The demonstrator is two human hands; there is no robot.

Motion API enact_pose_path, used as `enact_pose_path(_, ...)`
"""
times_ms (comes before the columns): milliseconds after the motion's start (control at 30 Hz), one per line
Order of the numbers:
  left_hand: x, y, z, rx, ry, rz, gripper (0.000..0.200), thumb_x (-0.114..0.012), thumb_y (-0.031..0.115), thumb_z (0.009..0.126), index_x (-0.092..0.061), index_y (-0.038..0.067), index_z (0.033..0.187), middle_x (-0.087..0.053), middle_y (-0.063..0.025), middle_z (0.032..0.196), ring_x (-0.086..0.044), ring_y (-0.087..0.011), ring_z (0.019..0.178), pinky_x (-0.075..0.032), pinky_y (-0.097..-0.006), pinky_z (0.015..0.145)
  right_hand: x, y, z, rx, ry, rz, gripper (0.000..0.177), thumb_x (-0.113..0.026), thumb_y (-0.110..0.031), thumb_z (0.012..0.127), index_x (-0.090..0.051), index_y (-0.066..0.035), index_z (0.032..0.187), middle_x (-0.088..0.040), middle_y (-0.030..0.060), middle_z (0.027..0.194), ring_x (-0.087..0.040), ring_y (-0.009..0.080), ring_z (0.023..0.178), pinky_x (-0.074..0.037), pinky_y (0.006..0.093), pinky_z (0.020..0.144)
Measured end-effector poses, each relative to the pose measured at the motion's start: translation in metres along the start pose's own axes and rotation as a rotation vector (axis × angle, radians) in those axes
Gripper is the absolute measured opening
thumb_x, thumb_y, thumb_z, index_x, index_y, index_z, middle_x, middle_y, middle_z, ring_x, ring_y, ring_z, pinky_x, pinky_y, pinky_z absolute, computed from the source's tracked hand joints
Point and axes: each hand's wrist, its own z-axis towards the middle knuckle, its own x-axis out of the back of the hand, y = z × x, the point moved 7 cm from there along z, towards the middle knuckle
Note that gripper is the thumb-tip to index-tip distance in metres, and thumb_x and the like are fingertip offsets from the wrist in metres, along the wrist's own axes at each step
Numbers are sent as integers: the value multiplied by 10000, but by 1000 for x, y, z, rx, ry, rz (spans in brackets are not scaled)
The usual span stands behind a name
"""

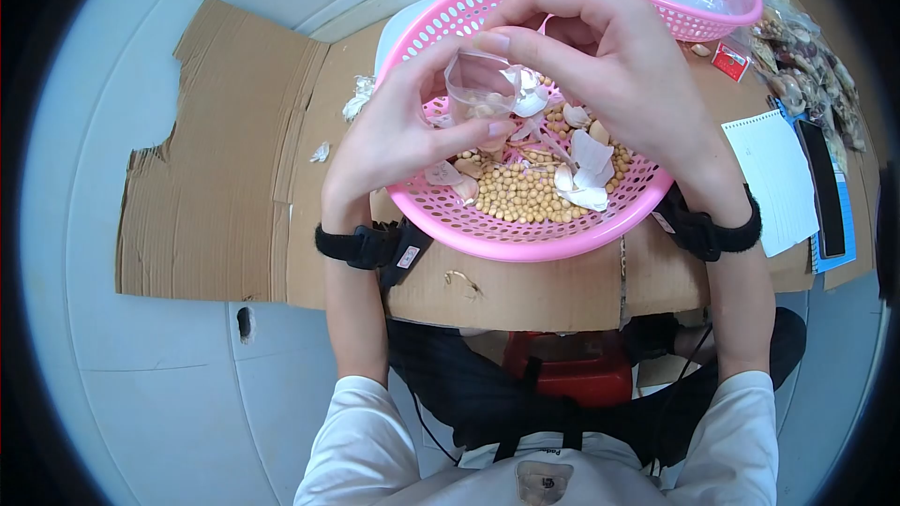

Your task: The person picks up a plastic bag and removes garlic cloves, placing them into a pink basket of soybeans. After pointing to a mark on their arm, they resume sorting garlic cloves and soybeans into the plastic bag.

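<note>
My left hand (403, 126) grips a small clear plastic bag (483, 84), its mouth spread open and a few pale pieces low inside. At the bag's upper edge, the thumb and fingers of my right hand (600, 61) close in a pinch; what lies between those fingertips is partly hidden. Both hands are above a pink perforated basket (525, 250). In the basket are many soybeans (525, 192), garlic cloves (466, 189) and white garlic skins (589, 164).
A second pink basket (708, 30) with clear plastic stands at the upper right. Beside it lie a red packet (730, 62), filled clear bags (816, 75), a notepad (769, 178) and a black phone-like object (821, 187). Cardboard (225, 159) covers the surface; a red stool (572, 370) is below.
</note>
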Motion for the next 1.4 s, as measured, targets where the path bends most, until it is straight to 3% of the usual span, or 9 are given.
enact_pose_path(233, -1, 2, 0, -33, -42, 62, 627, -836, 122, 820, -583, 17, 1384, -733, -112, 1135, -699, -227, 1102, -580, -383, 963, -2, 1, 0, 3, -35, -16, 203, -688, -103, 986, -754, 11, 1140, -735, 24, 950, -670, 70, 858, -528, 227, 733)
enact_pose_path(500, 0, -3, -2, -7, -34, 84, 619, -822, 111, 823, -573, 12, 1382, -724, -122, 1164, -702, -222, 1100, -610, -377, 912, -4, -5, -1, -73, 9, -31, 193, -715, -122, 969, -746, -19, 1129, -616, -61, 797, -459, -33, 635, -323, 175, 532)
enact_pose_path(600, -2, -2, -3, 124, -49, -6, 620, -832, 134, 817, -576, 4, 1367, -728, -119, 1153, -701, -227, 1122, -592, -378, 940, -2, 1, -1, -69, -18, -61, 146, -718, -131, 969, -720, -17, 1060, -588, -68, 770, -459, -38, 629, -318, 169, 527)
enact_pose_path(833, -3, -5, -1, 19, -32, -32, 771, -831, 108, 803, -463, 18, 1475, -736, -148, 1197, -675, -241, 1205, -515, -401, 1053, -3, 3, -3, -161, -24, 2, 129, -723, -140, 968, -712, -15, 996, -627, -47, 804, -510, -29, 627, -357, 171, 511)
enact_pose_path(900, -5, -6, -1, 55, -92, 11, 915, -856, 62, 817, -334, -4, 1566, -618, -164, 1347, -618, -255, 1234, -539, -408, 1031, 0, 4, -3, -159, 24, -43, 140, -728, -141, 965, -722, -10, 1012, -655, -38, 825, -542, -17, 641, -377, 168, 515)
enact_pose_path(1133, -6, -10, 0, 29, -104, 8, 918, -841, 43, 818, -323, -2, 1574, -629, -155, 1320, -623, -253, 1217, -529, -409, 1038, -1, 7, -3, -197, -25, -128, 236, -676, -209, 1005, -766, -37, 1139, -687, -36, 869, -542, 1, 643, -397, 179, 523)
enact_pose_path(1233, -4, -8, 0, -7, -36, -17, 818, -813, 56, 816, -401, 7, 1520, -659, -181, 1317, -626, -277, 1273, -494, -414, 1081, -3, 6, -2, -175, -9, -117, 263, -652, -228, 1021, -776, -54, 1174, -691, -36, 872, -539, 9, 646, -408, 193, 530)
enact_pose_path(1333, -2, -13, 2, 35, -51, -74, 754, -788, 60, 859, -406, -1, 1507, -657, -150, 1266, -644, -243, 1206, -514, -401, 1057, 0, 5, -3, -200, 68, -29, 255, -651, -204, 1020, -776, -46, 1177, -691, -38, 853, -541, 24, 643, -419, 208, 542)
enact_pose_path(1400, 5, -22, 3, 25, 29, -5, 669, -763, 85, 907, -428, -9, 1477, -644, -120, 1233, -641, -207, 1162, -518, -380, 1036, -5, 0, 0, 21, 7, 7, 259, -665, -215, 1009, -774, -26, 1150, -678, -26, 806, -572, 36, 649, -444, 230, 550)
